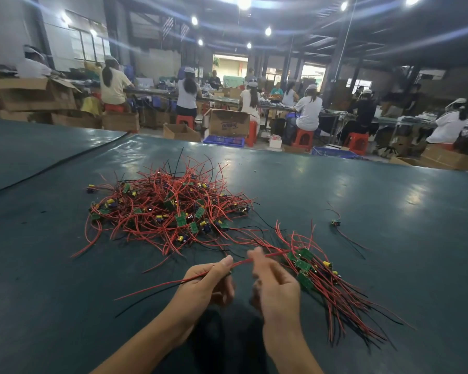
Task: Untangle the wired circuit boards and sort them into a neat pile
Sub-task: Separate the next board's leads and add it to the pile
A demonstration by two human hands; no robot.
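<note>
A thin black cable (pixel 54 168) is running diagonally across the left part of the dark green matted worktop (pixel 65 292), from the left edge toward the far edge. To its right, around the middle of the worktop, the tangled heap (pixel 170 209) of small green circuit boards with red and black wires is lying in a loose mound. Its wire ends are sticking out on every side.

Closer to the front edge, your left hand (pixel 208 282) is holding a red wire (pixel 243 261). The thumb and forefinger are pinching it, and the other fingers are curling in beneath. The wire's loose end is trailing off to the left over the worktop, with a black wire lying just beside it. The same red wire is stretching rightward to your right hand (pixel 274 290). That hand is blurred. Its fingers are reaching up at the wire, but it cannot be told whether they are pinching it or are only near it.

Just right of that hand, the sorted bundle (pixel 316 279) of wired boards is lying on the worktop. Its green boards are sitting grouped at the far end, and its red and black wires are fanning out toward the front-right corner. Well apart from it, toward the right edge, a single board (pixel 335 222) with its own red and black wires is lying alone.

Beyond the far edge, people in white caps are sitting on red stools among cardboard boxes and blue crates.
</note>
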